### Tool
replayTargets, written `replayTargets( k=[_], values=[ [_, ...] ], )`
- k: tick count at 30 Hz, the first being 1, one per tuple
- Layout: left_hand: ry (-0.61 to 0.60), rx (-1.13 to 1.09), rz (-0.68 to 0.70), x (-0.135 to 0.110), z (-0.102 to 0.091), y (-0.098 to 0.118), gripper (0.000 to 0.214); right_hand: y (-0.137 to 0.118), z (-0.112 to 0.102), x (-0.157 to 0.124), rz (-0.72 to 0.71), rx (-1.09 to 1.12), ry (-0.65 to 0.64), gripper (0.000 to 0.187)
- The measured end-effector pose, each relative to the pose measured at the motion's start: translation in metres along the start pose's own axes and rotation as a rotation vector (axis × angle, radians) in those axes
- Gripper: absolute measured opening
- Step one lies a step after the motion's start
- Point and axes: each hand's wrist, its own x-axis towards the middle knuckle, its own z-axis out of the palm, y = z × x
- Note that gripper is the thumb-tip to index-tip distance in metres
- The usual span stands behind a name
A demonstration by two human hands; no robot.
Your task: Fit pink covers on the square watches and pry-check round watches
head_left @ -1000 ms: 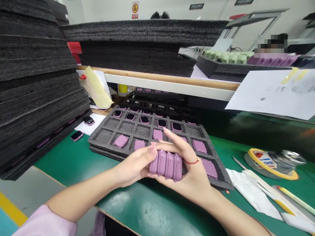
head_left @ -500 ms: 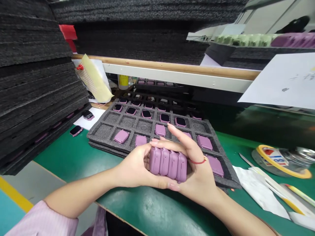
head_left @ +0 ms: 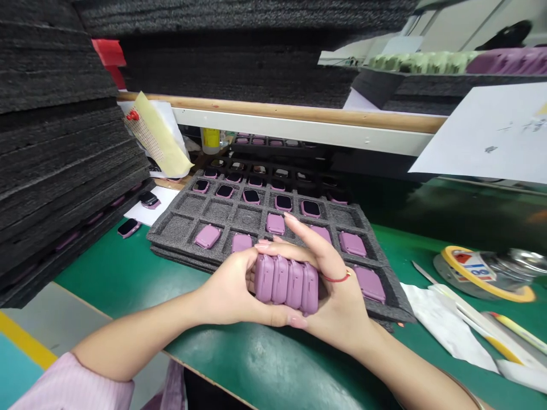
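In the view from my head, I am pressing a row of four purple cases (head_left: 287,285) together between my left hand (head_left: 228,287) and my right hand (head_left: 344,307), and my left thumb is running along their bottom edge. I am holding them over the green table (head_left: 260,364), by the near side of a dark foam tray (head_left: 174,229), where more purple cases and black-faced watches (head_left: 310,209) are sitting in the little pockets. A jar (head_left: 491,273) is standing to the right, near a crumpled white cloth (head_left: 444,324).
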Motion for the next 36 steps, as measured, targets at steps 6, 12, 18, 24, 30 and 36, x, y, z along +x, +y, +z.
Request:
replayTargets(
  k=[6,12,18,24,30,36],
  values=[
    [-0.016,0.046,0.022,-0.001,-0.001,0.001,0.047,-0.003,-0.003,0.002,-0.037,-0.024,-0.025,0.09],
    [-0.044,-0.011,0.03,0.001,-0.002,0.001,0.048,-0.001,-0.002,0.001,-0.046,-0.054,-0.034,0.086],
    [-0.058,-0.089,-0.028,0.001,-0.002,0.006,0.048,0.0,-0.002,0.001,-0.06,-0.028,-0.05,0.092],
    [-0.119,-0.109,0.008,0.003,-0.003,0.005,0.046,-0.001,-0.001,0.0,-0.056,-0.05,-0.057,0.09],
    [0.031,-0.082,0.03,0.002,0.001,-0.002,0.044,0.0,-0.003,0.003,-0.204,-0.201,-0.193,0.087],
    [0.16,0.297,0.285,-0.009,0.003,-0.001,0.046,-0.006,-0.011,0.006,0.125,0.161,-0.094,0.083]
  ],
)
